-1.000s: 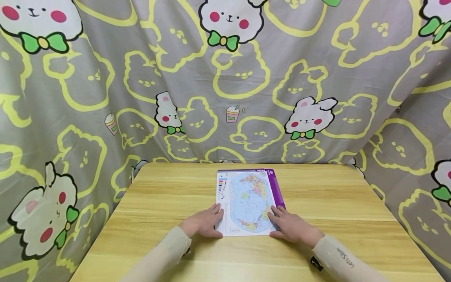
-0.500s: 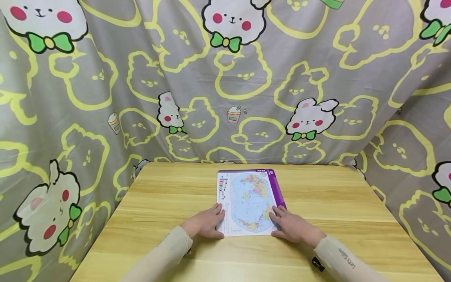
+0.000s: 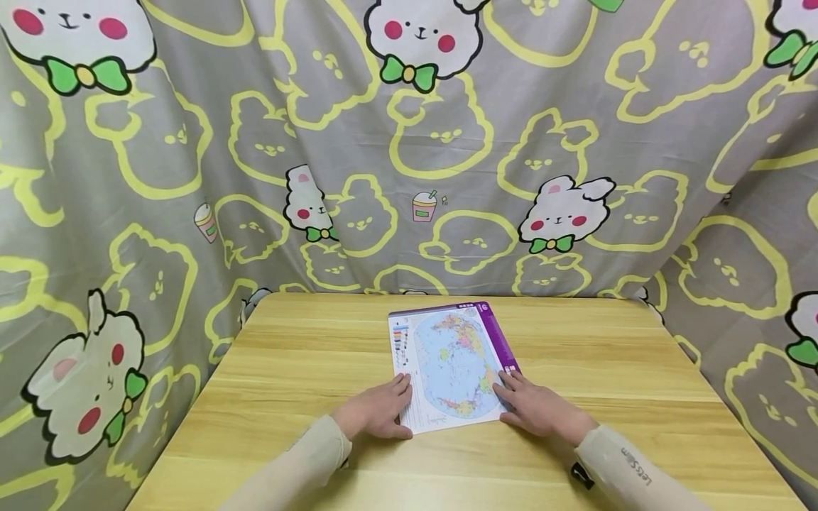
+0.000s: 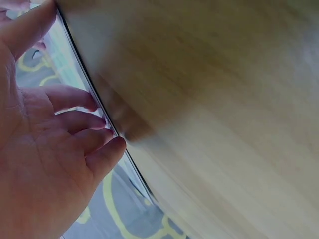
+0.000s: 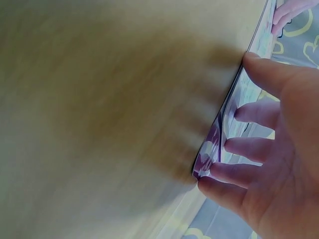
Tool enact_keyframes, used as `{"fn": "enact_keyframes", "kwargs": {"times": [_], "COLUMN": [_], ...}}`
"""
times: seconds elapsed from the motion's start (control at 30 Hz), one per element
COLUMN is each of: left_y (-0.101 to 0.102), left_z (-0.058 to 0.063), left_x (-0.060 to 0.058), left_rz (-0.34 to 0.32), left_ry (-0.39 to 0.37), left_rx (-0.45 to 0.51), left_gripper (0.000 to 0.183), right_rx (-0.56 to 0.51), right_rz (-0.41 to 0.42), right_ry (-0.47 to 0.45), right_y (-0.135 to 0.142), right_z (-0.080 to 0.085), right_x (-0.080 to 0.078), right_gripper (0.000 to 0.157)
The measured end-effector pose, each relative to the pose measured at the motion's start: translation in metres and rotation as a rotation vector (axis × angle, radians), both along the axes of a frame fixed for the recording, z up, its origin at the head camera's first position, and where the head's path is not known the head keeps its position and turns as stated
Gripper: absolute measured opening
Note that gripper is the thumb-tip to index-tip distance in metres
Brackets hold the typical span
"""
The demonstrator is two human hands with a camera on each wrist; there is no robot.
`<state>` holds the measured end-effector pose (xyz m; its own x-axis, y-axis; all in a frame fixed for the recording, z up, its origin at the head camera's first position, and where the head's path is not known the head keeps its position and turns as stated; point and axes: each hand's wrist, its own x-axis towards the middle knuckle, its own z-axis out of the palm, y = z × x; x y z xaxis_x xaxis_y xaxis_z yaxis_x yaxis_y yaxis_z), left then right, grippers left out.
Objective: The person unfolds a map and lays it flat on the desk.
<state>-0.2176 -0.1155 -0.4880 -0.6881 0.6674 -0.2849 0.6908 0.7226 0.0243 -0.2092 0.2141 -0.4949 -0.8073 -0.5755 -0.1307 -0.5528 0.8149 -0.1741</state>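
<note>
A thin, flat world map sheet with a purple strip along its right side lies on the wooden table, turned a little anticlockwise. My left hand rests along its lower left edge, fingertips on the sheet and thumb near the bottom corner. On the opposite side, my right hand touches the lower right edge with spread fingers. In the left wrist view, the left fingers reach just to the sheet's dark rim. The right wrist view has the right fingers lightly bent at the purple corner.
The light wooden table stretches out on both sides of the map. Behind it and at both sides hangs a grey curtain printed with yellow outlines and white rabbits.
The map has turned slightly anticlockwise, its top swinging left and its lower right corner rising. Both hands have shifted a little to the right along with it.
</note>
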Motion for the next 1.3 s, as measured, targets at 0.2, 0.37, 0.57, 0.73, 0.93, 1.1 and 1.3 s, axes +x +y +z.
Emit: {"fn": "enact_keyframes", "kwargs": {"times": [0.2,0.37,0.57,0.73,0.93,1.1,1.3], "left_y": [0.003,0.006,0.012,0.017,0.021,0.026,0.033], "left_z": [-0.001,0.0,0.001,0.003,0.005,0.005,0.005], "left_x": [0.003,0.006,0.009,0.012,0.016,0.02,0.025], "left_rz": [-0.022,-0.017,-0.055,-0.08,-0.11,-0.154,-0.142], "left_ry": [0.019,-0.002,0.02,0.037,0.059,0.085,0.083], "left_rx": [-0.006,-0.011,-0.025,-0.047,-0.052,-0.064,-0.076], "left_gripper": [0.087,0.087,0.083,0.079,0.073,0.071,0.074], "right_rx": [0.0,0.005,0.004,0.001,-0.02,-0.025,-0.035], "right_rz": [-0.007,-0.02,-0.011,0.004,0.003,0.002,-0.015], "right_ry": [-0.008,-0.022,0.006,0.035,0.035,0.026,0.011], "right_y": [0.001,0.003,0.007,0.012,0.016,0.02,0.024], "right_z": [0.0,0.001,0.001,0.001,0.0,0.0,-0.001], "right_x": [0.0,0.0,0.001,-0.002,-0.008,-0.014,-0.021], "right_gripper": [0.056,0.053,0.049,0.047,0.044,0.044,0.043]}}
